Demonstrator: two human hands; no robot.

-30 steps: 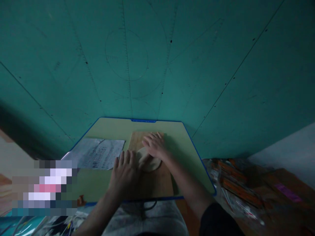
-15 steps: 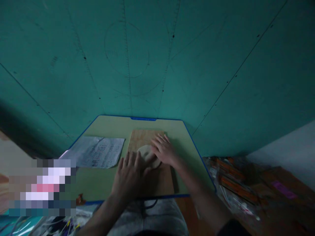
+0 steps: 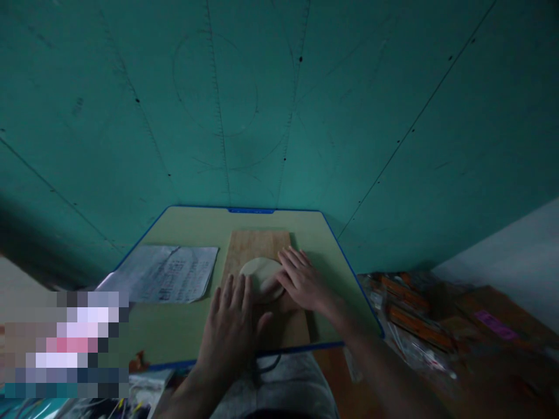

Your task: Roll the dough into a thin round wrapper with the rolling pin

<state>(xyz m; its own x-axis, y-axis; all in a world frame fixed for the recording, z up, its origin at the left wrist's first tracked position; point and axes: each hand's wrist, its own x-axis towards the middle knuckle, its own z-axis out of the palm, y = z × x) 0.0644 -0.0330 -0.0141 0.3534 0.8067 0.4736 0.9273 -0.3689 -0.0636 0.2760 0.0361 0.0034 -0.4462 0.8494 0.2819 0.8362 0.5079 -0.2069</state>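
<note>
A pale, flattened round of dough (image 3: 262,272) lies on a wooden board (image 3: 244,243). My left hand (image 3: 231,314) is at the near left side of the dough, its fingers stretched forward and the thumb out to the right, under the dough's near edge as seen here. My right hand (image 3: 302,279) rests at the dough's right edge, fingers extended toward the far left and thumb over the rim. Both hands are open and neither is wrapped round anything. Part of the dough's near and right edge is hidden by my hands.
The board lies on a small pale table (image 3: 196,224) with a blue rim, against a green wall (image 3: 244,105). Sheets of written paper (image 3: 174,273) lie to the left. Plastic-wrapped orange items (image 3: 410,308) and a cardboard box (image 3: 493,320) stand on the floor at right.
My right hand has shifted right and nearer, from over the dough to its edge, so more of the dough's top shows. My left hand has stayed nearly in place. The view has shifted slightly.
</note>
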